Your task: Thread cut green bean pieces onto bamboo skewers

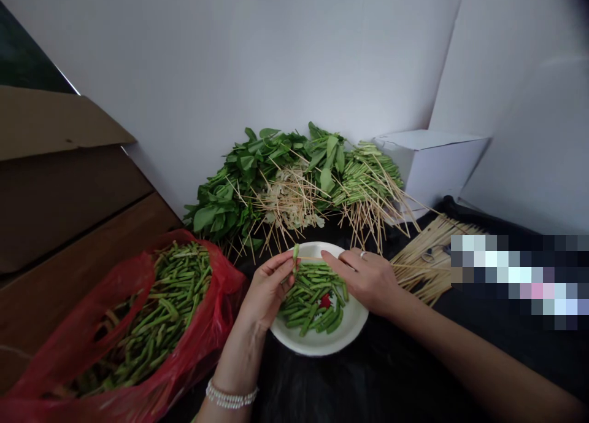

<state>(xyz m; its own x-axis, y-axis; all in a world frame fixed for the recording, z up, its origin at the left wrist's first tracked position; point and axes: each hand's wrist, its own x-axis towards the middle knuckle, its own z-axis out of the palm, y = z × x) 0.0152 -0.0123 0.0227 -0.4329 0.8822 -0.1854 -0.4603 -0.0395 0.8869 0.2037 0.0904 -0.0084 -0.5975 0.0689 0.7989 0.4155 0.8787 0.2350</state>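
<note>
While my left hand [267,288] pinches a green bean piece [296,252], right hand [367,280] seemingly clamping a thin wooden skewer [311,259], a full red plastic bag [223,291] waits

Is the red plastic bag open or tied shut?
Open: the red plastic bag has its mouth spread wide, showing cut green beans piled inside.

No legible text, brand, number or sign — white box [432,165] plain on its visible faces, red bag [219,315] unprinted, brown cardboard [55,122] bare, blurred patch [519,282] unreadable.
</note>
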